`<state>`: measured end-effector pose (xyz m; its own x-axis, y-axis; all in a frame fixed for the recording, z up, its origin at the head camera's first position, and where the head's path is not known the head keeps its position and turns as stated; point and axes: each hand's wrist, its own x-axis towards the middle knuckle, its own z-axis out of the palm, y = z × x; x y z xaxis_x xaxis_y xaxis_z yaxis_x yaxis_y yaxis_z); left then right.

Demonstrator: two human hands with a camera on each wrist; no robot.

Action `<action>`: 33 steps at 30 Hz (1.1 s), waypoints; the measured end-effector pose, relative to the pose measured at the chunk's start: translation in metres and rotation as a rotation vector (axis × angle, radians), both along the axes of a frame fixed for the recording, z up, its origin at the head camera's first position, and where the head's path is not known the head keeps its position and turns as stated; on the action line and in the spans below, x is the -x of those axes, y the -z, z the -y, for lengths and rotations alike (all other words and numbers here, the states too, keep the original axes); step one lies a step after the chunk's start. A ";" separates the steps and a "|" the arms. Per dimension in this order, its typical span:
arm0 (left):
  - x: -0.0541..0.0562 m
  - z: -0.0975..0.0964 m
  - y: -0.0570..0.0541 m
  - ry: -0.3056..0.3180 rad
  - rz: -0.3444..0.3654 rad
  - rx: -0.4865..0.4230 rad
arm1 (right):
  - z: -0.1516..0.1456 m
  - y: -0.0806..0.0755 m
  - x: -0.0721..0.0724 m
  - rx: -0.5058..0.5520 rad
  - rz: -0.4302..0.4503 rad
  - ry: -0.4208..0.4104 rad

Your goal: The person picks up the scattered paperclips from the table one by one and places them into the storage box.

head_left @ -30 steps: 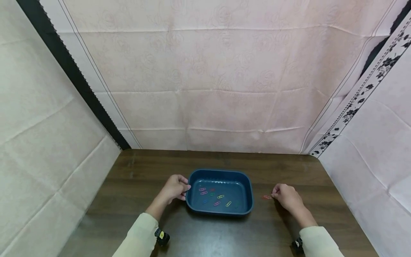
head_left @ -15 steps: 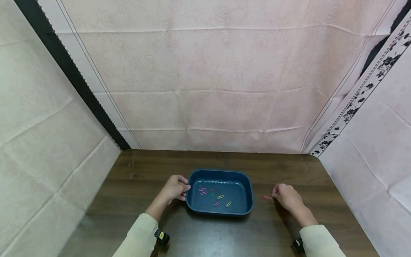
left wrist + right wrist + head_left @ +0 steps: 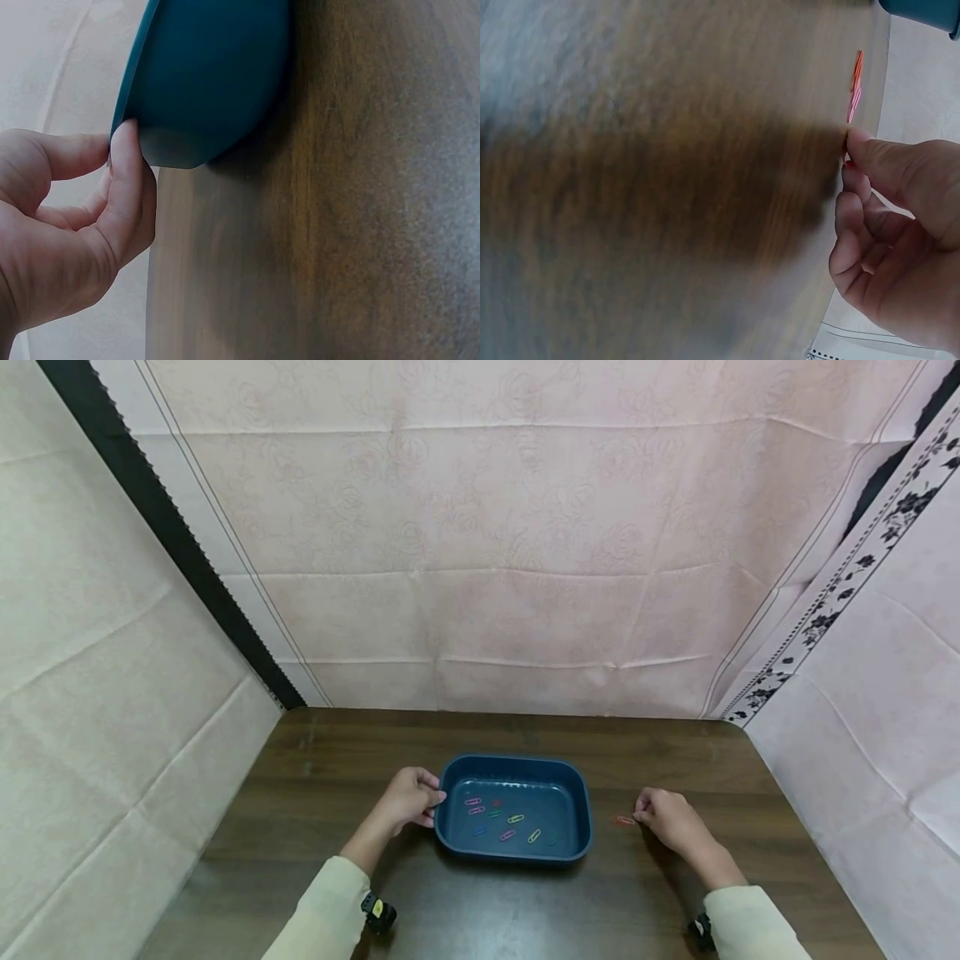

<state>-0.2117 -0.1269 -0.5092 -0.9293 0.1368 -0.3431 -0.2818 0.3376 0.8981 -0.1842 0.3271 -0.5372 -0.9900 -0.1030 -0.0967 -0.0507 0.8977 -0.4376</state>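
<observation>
My left hand point(image 3: 408, 797) pinches the left rim of a dark blue tray point(image 3: 513, 856) between thumb and fingers; the left wrist view shows the thumb on one side of the rim and a finger on the other. Several coloured paper clips point(image 3: 515, 818) lie scattered on the tray's floor. Right of the tray, my right hand point(image 3: 671, 821) is low over the table with thumb and forefinger together. From those fingertips a short row of paper clips leads toward the tray: a pink paper clip point(image 3: 855, 103), then an orange paper clip point(image 3: 858, 67). A bit of red shows in the pinch, mostly hidden.
The brown wooden table point(image 3: 480, 910) runs under both hands. Pale patterned cloth point(image 3: 525, 560) hangs behind its far edge, with more cloth at the left and right sides. Each wrist wears a small black camera, the left camera point(image 3: 378, 912) showing most plainly.
</observation>
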 end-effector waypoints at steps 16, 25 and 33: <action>0.000 0.000 0.000 -0.001 -0.011 0.000 | -0.001 -0.002 0.001 0.108 -0.053 -0.141; 0.000 0.001 0.000 -0.001 -0.019 -0.005 | 0.001 -0.008 0.003 0.180 -0.034 -0.194; -0.001 0.000 0.000 -0.004 -0.007 0.003 | 0.007 -0.016 0.009 0.202 -0.078 -0.230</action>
<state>-0.2104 -0.1273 -0.5091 -0.9323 0.1325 -0.3365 -0.2763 0.3395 0.8991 -0.1927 0.3198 -0.5211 -0.9421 -0.3344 0.0242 -0.2829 0.7542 -0.5925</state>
